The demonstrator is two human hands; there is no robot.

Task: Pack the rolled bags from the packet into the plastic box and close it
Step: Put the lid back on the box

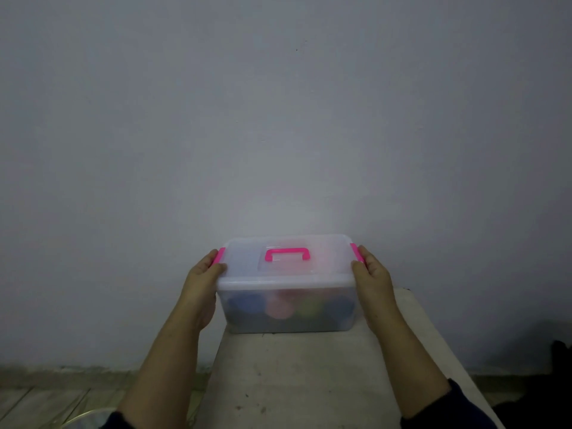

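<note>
The left hand grips the left end of the translucent rectangular plastic box. Its thumb lies bent over the corner of the lid and its fingers curl round the end wall, over the lower part of the bright pink side latch that shows just above the thumb. Whether that latch is snapped down cannot be told from here.

Between the two hands the box sits on the pale, scuffed table top, at its far edge and close to the grey wall. The cloudy white lid is seated on the box, its edges lying level all round, with a pink carrying handle folded flat in a recess on top. Through the frosted front wall the rolled bags show as blurred round ends in a row: blue nearest the left hand, then pink, then yellowish-green, then blue again nearest the right hand. No packet is in view.

The right hand mirrors the left one: thumb on the lid's corner, fingers wrapped round the right end, with the second pink latch showing just above the thumb.

Judging by this, the packing looks done and the lid is on. At most what remains is to press both latches home, if they are not already locked, and let go.
</note>
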